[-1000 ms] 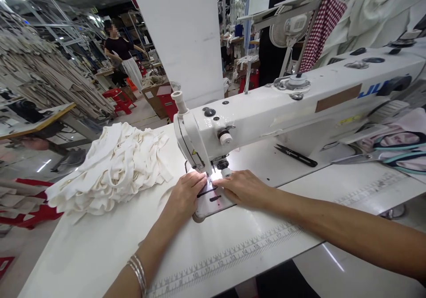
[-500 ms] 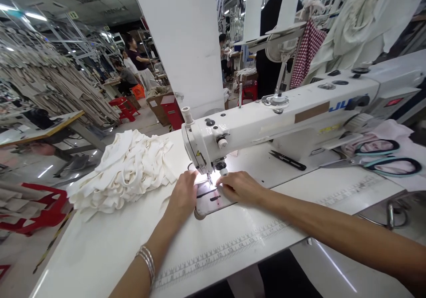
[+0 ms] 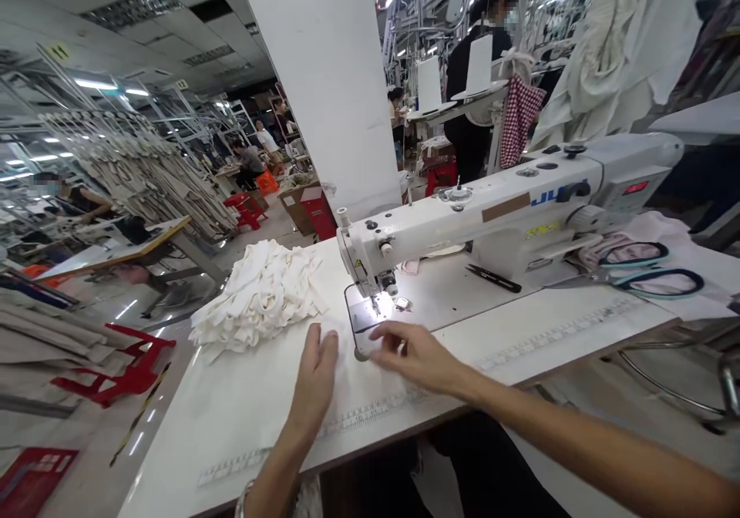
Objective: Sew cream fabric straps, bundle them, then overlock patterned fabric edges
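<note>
In front of me stands a white sewing machine [image 3: 428,240], its lamp lighting the needle area and the metal plate [image 3: 365,342]. My left hand [image 3: 315,371] is just left of the plate, thumb and fingers stretched out, with nothing visible in it. Over the plate's front right edge is my right hand [image 3: 413,358], slightly blurred; its fingers are bent and apart from the thumb, and I see nothing between them. A heap of cream fabric strips [image 3: 260,294] lies beyond my left hand.
Black thread snips [image 3: 494,277] lie on the machine bed. Large scissors [image 3: 653,280] rest on pale pink cloth [image 3: 659,233] at the right. A printed ruler [image 3: 370,418] runs along the table's front. A white pillar [image 3: 324,79] rises behind; people work farther back.
Both hands have drawn back from the needle toward me, and their fingers have loosened. The camera view has shifted, so the machine appears smaller and more of the room shows.
</note>
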The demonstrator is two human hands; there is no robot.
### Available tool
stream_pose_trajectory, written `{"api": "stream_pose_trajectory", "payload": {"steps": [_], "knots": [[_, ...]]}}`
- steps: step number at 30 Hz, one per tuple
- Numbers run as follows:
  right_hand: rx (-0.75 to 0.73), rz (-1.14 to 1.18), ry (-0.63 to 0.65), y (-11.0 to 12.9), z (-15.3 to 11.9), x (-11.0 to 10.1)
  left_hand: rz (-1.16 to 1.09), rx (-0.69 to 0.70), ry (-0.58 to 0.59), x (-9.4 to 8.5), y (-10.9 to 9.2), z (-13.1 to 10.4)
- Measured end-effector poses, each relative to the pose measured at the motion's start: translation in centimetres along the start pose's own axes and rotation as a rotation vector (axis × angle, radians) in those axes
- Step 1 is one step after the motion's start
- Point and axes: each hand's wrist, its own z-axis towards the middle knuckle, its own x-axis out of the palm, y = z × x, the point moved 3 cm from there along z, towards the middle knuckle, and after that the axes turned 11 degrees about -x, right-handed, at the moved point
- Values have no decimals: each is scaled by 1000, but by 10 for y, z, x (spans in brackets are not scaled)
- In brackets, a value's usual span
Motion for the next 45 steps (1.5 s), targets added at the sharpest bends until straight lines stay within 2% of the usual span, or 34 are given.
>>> {"api": "stream_pose_trajectory", "payload": {"steps": [2, 4, 6, 8, 11, 14, 17, 19, 21, 23, 25, 28, 29, 32, 34, 36, 38, 41, 43, 45], "knots": [[62, 248, 30, 16, -12, 16, 3, -1, 111, 13, -20, -16], [108, 467, 63, 25, -19, 25, 16, 57, 234, 20, -38, -31], [139, 681, 51, 29, -24, 26, 27, 110, 275, 21, -50, -42], [119, 773, -32, 30, -28, 21, 65, 115, 261, 20, -53, -48], [98, 712, -133, 33, -32, 13, 87, 82, 299, 26, -49, -56], [95, 730, -79, 39, -34, 9, 65, 172, 349, 36, -50, -63], [30, 837, -60, 37, -38, -9, 77, 272, 344, 36, -57, -68], [18, 938, -104, 28, -44, -28, 59, 222, 391, 33, -60, -69], [45, 1032, -151, 15, -52, -44, 45, 109, 432, 31, -60, -67], [101, 1094, -140, 6, -60, -50, 61, 25, 445, 29, -59, -64], [212, 1084, -10, 3, -64, -44, 97, 34, 489, 30, -60, -61], [370, 1013, 240, 9, -65, -25, 187, 164, 566, 27, -64, -60], [388, 986, 275, 12, -64, -21, 225, 195, 574, 24, -65, -60], [348, 881, 176, 22, -61, -22, 275, 161, 565, 14, -64, -62], [259, 762, 68, 30, -62, -28, 262, 43, 539, 9, -57, -64], [151, 629, 29, 40, -65, -33, 241, -87, 546, 9, -48, -67], [92, 503, 39, 47, -69, -34, 216, -168, 651, 14, -40, -71], [96, 422, 47, 51, -74, -30, 114, -213, 844, 21, -32, -75], [108, 447, 33, 51, -76, -27, 52, -224, 877, 22, -30, -75], [117, 456, 22, 50, -78, -24, 19, -235, 862, 20, -30, -76]]}}
